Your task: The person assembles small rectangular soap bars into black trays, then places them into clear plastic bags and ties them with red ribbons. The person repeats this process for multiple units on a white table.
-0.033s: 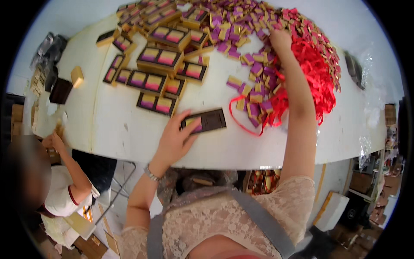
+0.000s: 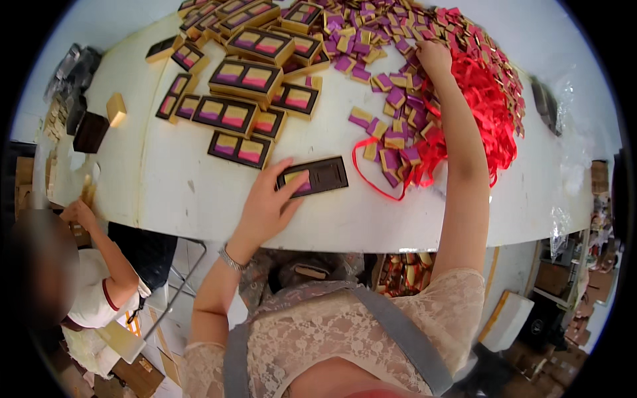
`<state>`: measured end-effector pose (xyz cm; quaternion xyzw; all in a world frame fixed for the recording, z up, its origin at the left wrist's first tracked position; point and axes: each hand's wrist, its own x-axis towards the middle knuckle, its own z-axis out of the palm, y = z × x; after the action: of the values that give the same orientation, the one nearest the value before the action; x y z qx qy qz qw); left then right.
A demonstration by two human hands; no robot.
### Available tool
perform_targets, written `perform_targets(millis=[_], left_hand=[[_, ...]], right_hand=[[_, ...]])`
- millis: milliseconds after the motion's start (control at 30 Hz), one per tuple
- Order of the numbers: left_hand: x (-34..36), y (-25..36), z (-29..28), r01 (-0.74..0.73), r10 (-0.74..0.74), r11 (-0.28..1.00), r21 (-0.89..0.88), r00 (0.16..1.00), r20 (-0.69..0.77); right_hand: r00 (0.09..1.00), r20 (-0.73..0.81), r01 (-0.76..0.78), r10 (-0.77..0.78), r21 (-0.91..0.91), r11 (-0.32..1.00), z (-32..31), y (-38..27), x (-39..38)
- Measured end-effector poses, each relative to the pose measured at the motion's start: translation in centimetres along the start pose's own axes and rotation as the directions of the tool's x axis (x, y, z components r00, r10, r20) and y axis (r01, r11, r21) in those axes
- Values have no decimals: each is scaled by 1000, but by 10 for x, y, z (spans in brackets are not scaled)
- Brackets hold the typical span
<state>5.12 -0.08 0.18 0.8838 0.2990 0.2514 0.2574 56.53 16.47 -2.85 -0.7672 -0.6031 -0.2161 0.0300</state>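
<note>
My left hand (image 2: 262, 207) grips the left end of a dark brown rectangular tray (image 2: 326, 174) lying flat on the table. A gold and purple piece (image 2: 302, 182) sits in the tray's left part, under my thumb; the right part holds no piece. My right arm stretches far over the table. At the border between small purple-and-gold pieces (image 2: 396, 98) and red-and-gold pieces (image 2: 488, 50), my right hand (image 2: 435, 58) has its fingers curled together. What they hold, if anything, is hidden. Loops of red ribbon (image 2: 481, 109) lie beside and under my right forearm.
Stacked gold-edged boxes (image 2: 244, 81) with gold, purple and pink pieces fill the far left of the white table (image 2: 199, 215). A dark box (image 2: 91, 132) and a gold block (image 2: 116, 109) stand farther left. Another person's hands (image 2: 78, 212) work at the left table edge.
The picture has shifted slightly. My left hand stays on the tray, and my right hand is a touch farther out at the pieces.
</note>
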Motion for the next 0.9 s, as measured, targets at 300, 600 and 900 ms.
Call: perform_targets(millis=[300, 600, 900], left_hand=[[1, 1, 1, -37, 36, 999, -14, 998, -57], [-7, 0, 6, -35, 34, 999, -5, 996, -77], [-5, 0, 4, -72, 71, 997, -2, 993, -89]], right_hand=[[975, 98, -190, 198, -80, 979, -7, -7, 10], [973, -113, 223, -201, 231, 947, -33, -12, -13], [926, 374, -12, -56, 175, 985, -53, -41, -15]])
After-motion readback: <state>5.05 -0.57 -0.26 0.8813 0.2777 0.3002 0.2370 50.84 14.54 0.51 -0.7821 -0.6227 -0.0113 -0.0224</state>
